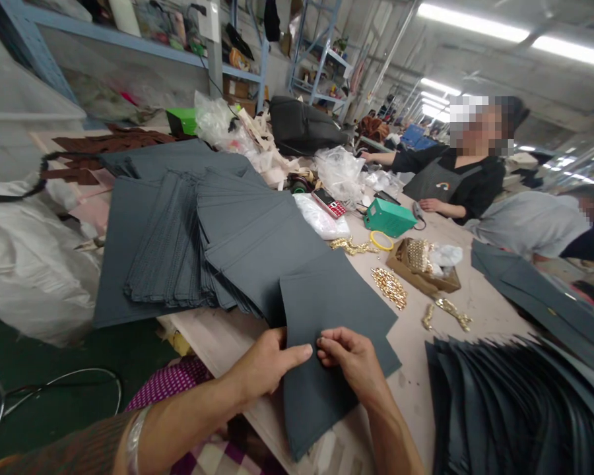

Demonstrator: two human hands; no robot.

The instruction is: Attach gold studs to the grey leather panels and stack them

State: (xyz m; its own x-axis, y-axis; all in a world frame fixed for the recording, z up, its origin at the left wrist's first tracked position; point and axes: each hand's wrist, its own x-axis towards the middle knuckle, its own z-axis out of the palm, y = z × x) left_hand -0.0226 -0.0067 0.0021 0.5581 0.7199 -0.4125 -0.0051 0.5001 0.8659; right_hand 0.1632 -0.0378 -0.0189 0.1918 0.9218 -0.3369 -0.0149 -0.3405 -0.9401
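Observation:
A dark grey-blue, leather-like panel [314, 409] lies tilted in front of me, over the table's near edge. My left hand [270, 359] grips its left edge, thumb on top and fingers hidden underneath. Over the middle of the panel, my right hand [349, 356] is closed in a pinch; what sits between thumb and forefinger is too small to name. Just beyond, a fanned stack of similar panels [257, 231] spreads to the left. Small gold metal pieces [389, 286] lie in a loose pile beyond my right hand.
A cardboard box [426, 280] holds more gold parts, near a green device [389, 218] and a yellow tape roll [381, 240]. Dark panels [505, 402] stand in a row at right. A co-worker [450, 175] is across the table [410, 396]; another person leans at far right.

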